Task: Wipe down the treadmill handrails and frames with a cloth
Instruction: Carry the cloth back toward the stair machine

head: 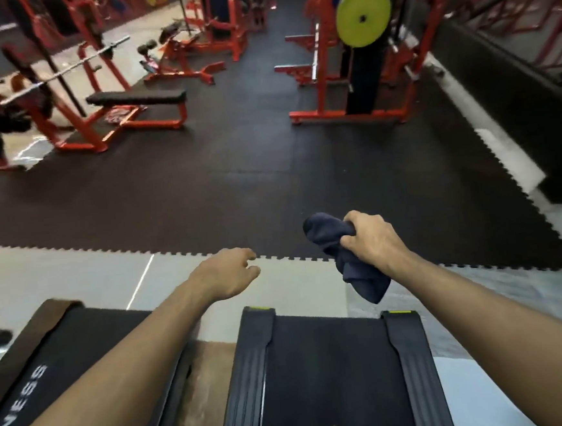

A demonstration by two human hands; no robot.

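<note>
Gripping a bunched dark cloth (347,258), the right hand (372,239) hovers over the treadmill (329,370) (left hand (230,274) loosely open).

The treadmill (325,370) has a black belt, dark grey ribbed side rails and small yellow-green tabs at its far corners. Above its far end, the cloth (335,259) is dark navy. Left of it, a second treadmill (49,358) is black with pale grey lettering. Beyond the treadmill, pale grey floor (59,280) meets a black mat (237,189) with a jigsaw-toothed edge. Further beyond are a black-padded, red-framed weight bench (136,98) and a yellow-green weight plate (363,14).
</note>
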